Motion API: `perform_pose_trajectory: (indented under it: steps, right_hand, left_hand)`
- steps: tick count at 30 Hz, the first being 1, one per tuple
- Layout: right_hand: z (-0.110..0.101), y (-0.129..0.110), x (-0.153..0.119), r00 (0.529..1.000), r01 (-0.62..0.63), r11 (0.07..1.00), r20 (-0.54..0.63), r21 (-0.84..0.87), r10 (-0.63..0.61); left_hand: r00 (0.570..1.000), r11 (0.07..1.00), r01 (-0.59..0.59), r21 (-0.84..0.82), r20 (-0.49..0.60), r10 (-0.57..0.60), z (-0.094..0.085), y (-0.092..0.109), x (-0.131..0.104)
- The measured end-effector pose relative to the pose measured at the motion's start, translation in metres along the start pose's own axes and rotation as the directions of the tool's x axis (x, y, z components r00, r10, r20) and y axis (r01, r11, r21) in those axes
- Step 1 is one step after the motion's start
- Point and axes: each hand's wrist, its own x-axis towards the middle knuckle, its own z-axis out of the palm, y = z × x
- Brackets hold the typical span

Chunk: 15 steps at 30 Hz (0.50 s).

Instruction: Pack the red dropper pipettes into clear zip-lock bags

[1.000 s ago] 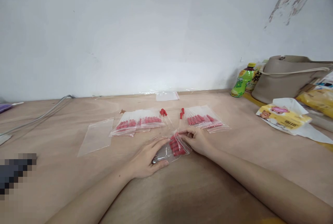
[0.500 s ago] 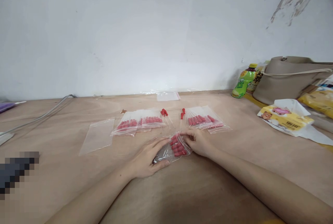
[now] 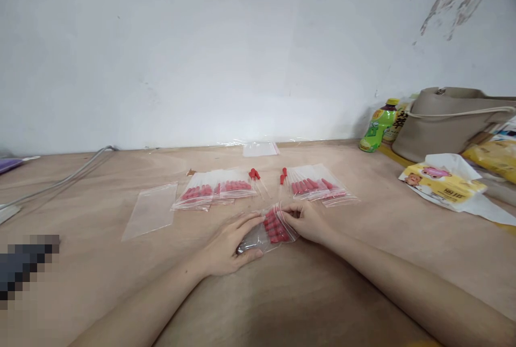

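Observation:
A clear zip bag [image 3: 276,227] with several red-topped droppers inside lies between my hands at the front centre. My left hand [image 3: 230,242] holds its left end between thumb and fingers. My right hand [image 3: 307,222] pinches the zip edge on the right. Behind lie filled bags, one group at left [image 3: 237,186] and another at right [image 3: 308,186]. Between the groups are loose red-topped droppers [image 3: 254,173] and a few more [image 3: 283,176]. A flat clear bag [image 3: 151,210] rests left of my left hand.
Another flat bag [image 3: 260,149] lies by the wall. At the right stand a green bottle [image 3: 378,125] and a beige handbag [image 3: 443,121], with a yellow tissue pack [image 3: 445,183] in front. A grey cable [image 3: 76,175] and a blurred dark object [image 3: 24,266] are at left.
My right hand has shifted very slightly to the right along the bag's zip edge. My left hand keeps its place.

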Motion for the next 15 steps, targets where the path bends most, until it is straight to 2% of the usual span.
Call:
perform_pose_trajectory:
  steps: [8, 15]
  right_hand:
    - [0.0067, 0.0063, 0.0013, 0.999, -0.048, 0.996, 0.016, 0.076, 0.047]
    - [0.0073, 0.0074, 0.0014, 0.996, -0.093, 0.993, 0.004, 0.078, 0.093]
  left_hand:
    - [1.000, 1.000, -0.002, 0.002, 0.001, 0.002, 0.0010, -0.0008, 0.0002]
    - [1.000, 1.000, 0.012, 0.008, 0.006, -0.012, 0.0000, -0.0003, 0.0000]
